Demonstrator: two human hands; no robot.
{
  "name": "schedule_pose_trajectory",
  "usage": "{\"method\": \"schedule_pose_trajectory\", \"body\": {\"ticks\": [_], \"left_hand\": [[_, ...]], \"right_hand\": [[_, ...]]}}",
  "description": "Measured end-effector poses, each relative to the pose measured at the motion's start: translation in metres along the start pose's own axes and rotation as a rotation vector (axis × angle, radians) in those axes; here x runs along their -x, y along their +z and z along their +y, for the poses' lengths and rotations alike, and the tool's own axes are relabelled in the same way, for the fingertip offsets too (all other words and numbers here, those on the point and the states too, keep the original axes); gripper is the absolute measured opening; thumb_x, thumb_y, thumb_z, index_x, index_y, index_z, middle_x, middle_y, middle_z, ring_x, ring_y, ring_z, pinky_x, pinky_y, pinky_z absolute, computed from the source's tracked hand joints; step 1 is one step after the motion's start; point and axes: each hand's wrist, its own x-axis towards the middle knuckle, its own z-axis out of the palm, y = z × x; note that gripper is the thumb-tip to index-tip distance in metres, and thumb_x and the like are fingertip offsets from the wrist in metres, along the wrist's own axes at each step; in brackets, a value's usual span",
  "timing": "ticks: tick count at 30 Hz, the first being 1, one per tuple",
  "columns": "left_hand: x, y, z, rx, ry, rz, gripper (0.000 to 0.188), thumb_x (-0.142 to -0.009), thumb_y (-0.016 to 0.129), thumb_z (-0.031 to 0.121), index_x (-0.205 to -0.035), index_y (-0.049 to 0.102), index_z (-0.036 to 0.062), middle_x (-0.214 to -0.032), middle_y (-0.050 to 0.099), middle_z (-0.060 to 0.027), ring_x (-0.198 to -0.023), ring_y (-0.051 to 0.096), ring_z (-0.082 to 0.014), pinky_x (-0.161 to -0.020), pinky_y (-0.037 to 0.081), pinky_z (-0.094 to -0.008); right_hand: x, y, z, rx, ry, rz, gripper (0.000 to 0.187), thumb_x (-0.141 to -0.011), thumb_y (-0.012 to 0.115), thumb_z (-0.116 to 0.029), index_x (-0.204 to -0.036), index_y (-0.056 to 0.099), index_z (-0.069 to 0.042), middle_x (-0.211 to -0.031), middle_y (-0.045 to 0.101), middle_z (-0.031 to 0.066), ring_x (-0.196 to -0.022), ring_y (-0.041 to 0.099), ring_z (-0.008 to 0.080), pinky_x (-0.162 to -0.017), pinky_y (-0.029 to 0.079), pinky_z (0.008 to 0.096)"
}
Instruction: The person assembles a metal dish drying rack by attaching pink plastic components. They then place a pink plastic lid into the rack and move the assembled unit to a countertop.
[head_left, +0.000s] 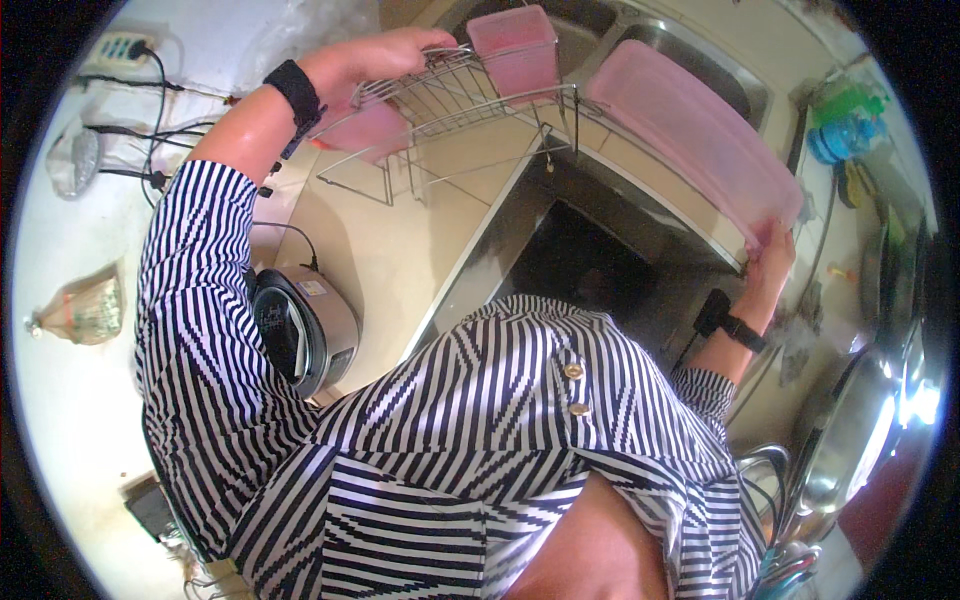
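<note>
The left hand (405, 52) is curled around the far left end of a metal wire dish rack (450, 95), its fingers closed on the wire. The right hand (770, 262) pinches the near right corner of a long translucent pink plastic tray (690, 130) (or possibly a lid; I cannot tell which), thumb and fingers nearly together. The tray lies slantwise beside the right basin of a steel sink (580, 40), covering part of its near edge in this view. A pink rectangular tub (515, 50) sits at the rack's right end, and another pink plastic piece shows through its left side. The rack is over the cream-tiled tabletop (380, 275). Nearer the body, at left, stands a black-lidded rice cooker (283, 330).
</note>
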Motion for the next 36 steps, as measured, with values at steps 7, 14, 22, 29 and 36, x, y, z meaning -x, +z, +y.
{"method": "schedule_pose_trajectory", "body": {"ticks": [7,14,22,29,36], "left_hand": [[0.009,-0.003,-0.001,0.207,-0.183,0.093,0.057,-0.073,0.051,0.004,-0.13,0.044,0.0037,-0.114,0.055,-0.0128,-0.106,0.052,-0.0224,-0.089,0.043,-0.0316],[0.023,0.004,-0.005,0.65,-0.318,0.155,0.053,-0.083,0.057,0.015,-0.132,0.041,0.0048,-0.1,0.056,-0.0054,-0.084,0.052,-0.0102,-0.071,0.046,-0.0246],[0.022,0.015,-0.008,0.791,-0.298,0.273,0.039,-0.085,0.062,0.026,-0.116,0.049,0.005,-0.101,0.056,-0.0056,-0.083,0.054,-0.0125,-0.068,0.049,-0.0297],[0.011,0.019,-0.01,1.035,-0.442,0.326,0.026,-0.083,0.065,0.028,-0.101,0.057,0.0106,-0.077,0.059,-0.0019,-0.067,0.056,-0.0126,-0.062,0.051,-0.0323],[0.005,0.009,0.006,0.92,-0.542,0.308,0.035,-0.081,0.064,0.038,-0.102,0.056,0.0118,-0.084,0.062,-0.0036,-0.069,0.062,-0.021,-0.06,0.052,-0.0408]], "right_hand": [[0.004,0.004,0.002,0.002,0.026,0.044,0.016,-0.09,0.055,-0.02,-0.092,0.054,-0.004,-0.074,0.06,0.0079,-0.053,0.055,0.0154,-0.039,0.041,0.0249],[0.005,-0.002,0.012,-0.069,0.026,0.007,0.017,-0.091,0.055,-0.02,-0.094,0.052,-0.003,-0.068,0.059,0.0075,-0.045,0.051,0.0144,-0.034,0.035,0.0236],[0.012,-0.006,0.019,-0.042,0.065,0.028,0.017,-0.089,0.057,-0.019,-0.095,0.053,-0.004,-0.071,0.06,0.0083,-0.049,0.054,0.0146,-0.035,0.036,0.0229],[0.016,-0.003,0.017,-0.015,0.025,-0.012,0.019,-0.088,0.057,-0.02,-0.094,0.055,-0.002,-0.073,0.06,0.0075,-0.058,0.058,0.0148,-0.04,0.041,0.0247],[0.023,-0.003,0.016,-0.033,-0.01,0.026,0.02,-0.088,0.056,-0.021,-0.086,0.056,-0.001,-0.067,0.058,0.0064,-0.047,0.051,0.0136,-0.04,0.038,0.0245]]}}
